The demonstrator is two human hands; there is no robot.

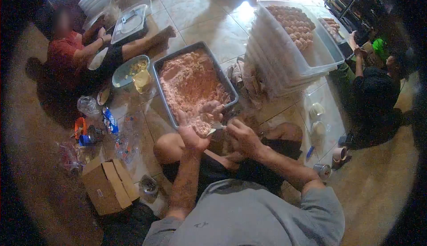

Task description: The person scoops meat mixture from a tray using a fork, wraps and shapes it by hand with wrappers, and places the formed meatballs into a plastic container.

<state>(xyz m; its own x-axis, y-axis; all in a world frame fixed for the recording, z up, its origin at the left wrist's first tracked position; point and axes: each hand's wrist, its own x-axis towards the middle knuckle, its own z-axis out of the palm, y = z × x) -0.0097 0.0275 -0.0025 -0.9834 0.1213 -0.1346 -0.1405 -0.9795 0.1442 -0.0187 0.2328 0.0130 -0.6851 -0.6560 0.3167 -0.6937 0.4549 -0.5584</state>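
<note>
A grey tub (161, 95) full of pink minced mixture (187, 74) stands on the floor in front of me. At its near edge my left hand (194, 134) is palm up, fingers curled round a lump of the mixture (201, 125). My right hand (242, 135) is closed on the handle of a small pale utensil (218, 127), whose tip is at the lump. The exact shape of the utensil's head is partly hidden by the mixture.
Stacked clear trays (271, 65) with rows of meatballs stand at right. A blue-rimmed bowl (116, 77), a cardboard box (103, 188), jars and wrappers lie around. One person (66, 52) sits at left, another (376, 85) at right.
</note>
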